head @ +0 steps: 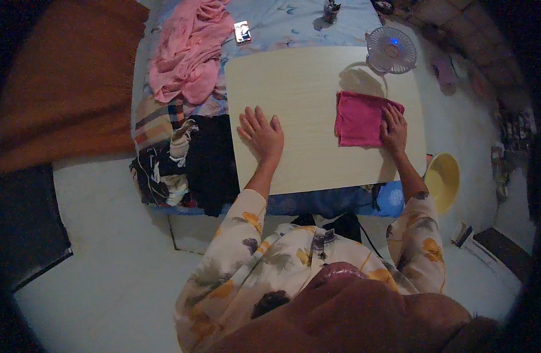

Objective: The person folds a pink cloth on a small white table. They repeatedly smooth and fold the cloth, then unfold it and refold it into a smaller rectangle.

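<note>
A folded bright pink cloth [359, 121] lies on the right part of a pale wooden board [306, 97]. My right hand [395, 130] rests on the cloth's right edge, fingers extended, not gripping it. Flat on the board near its left edge is my left hand [262, 132], its fingers spread and holding nothing. A small fan [392, 49] with a blue light stands at the board's back right corner, beyond the cloth.
Left of the board lie a light pink cloth [189, 53], a black cloth [211, 163] and a heap of clothes with a white cord. A lit phone [242, 32] rests behind the board on a blue patterned bedsheet [288, 22]. At right is a yellow basin [442, 182].
</note>
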### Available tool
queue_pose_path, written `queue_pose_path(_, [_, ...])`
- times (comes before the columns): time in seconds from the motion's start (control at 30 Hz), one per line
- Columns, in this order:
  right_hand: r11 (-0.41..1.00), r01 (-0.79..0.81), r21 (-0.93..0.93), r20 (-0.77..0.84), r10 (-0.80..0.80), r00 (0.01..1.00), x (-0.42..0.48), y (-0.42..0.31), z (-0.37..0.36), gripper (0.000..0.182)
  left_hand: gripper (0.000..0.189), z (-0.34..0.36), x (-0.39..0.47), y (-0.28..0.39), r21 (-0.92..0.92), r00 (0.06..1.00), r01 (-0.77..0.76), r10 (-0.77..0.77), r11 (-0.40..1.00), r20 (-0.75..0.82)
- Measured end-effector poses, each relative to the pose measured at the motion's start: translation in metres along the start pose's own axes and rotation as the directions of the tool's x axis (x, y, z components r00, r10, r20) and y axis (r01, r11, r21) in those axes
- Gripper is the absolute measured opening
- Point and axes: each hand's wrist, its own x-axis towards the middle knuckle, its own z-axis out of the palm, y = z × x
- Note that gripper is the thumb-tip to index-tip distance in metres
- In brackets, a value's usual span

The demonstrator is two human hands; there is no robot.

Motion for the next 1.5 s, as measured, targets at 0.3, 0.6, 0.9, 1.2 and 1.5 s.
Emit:
queue_pose_path(0.3, [1.000,0.022,-0.003,-0.027,-0.023,0.999,0.004,-0.009,-0.007,0.048,0.062,0.001,-0.001,0.000,0.004,0.999,0.017,-0.017,1.000,0.041])
queue_pose_path(0.6, [1.000,-0.021,-0.003,0.013,0.022,1.000,0.006,-0.014,-0.012,0.049,0.061,0.001,0.000,0.002,-0.060,0.999,0.037,-0.036,0.997,0.025])
queue_pose_path(0.9, [0.999,-0.019,-0.040,0.034,0.020,0.999,0.005,-0.013,-0.015,0.047,0.061,-0.002,-0.002,0.004,-0.042,0.999,0.041,-0.039,0.998,0.035])
queue_pose_path(1.2, [0.999,-0.036,0.016,0.053,0.035,0.998,0.004,-0.013,-0.014,0.050,0.063,0.003,0.000,0.005,-0.041,0.996,0.074,-0.072,0.996,0.054])
queue_pose_path(1.5, [0.999,-0.005,0.043,0.016,0.004,1.000,0.005,-0.009,-0.014,0.050,0.063,0.017,-0.002,0.002,-0.052,0.998,0.063,-0.063,0.997,0.002])
